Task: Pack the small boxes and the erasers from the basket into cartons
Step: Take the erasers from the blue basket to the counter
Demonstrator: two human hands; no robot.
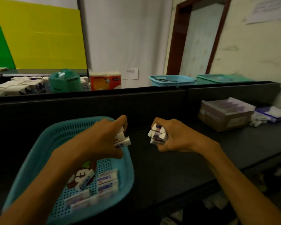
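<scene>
A light blue perforated basket sits at the lower left of the dark table, with several white erasers in printed sleeves lying in its near part. Above the basket's right rim, my left hand grips a few erasers. To its right, over the bare table, my right hand grips a bundle of several erasers, their white ends facing left. A brown carton with packed boxes inside stands at the far right of the table.
A dark partition runs behind the table. Behind it stand a green container, an orange tissue pack, stacked small boxes, a blue basket and a green tray. Flat packets lie beside the carton.
</scene>
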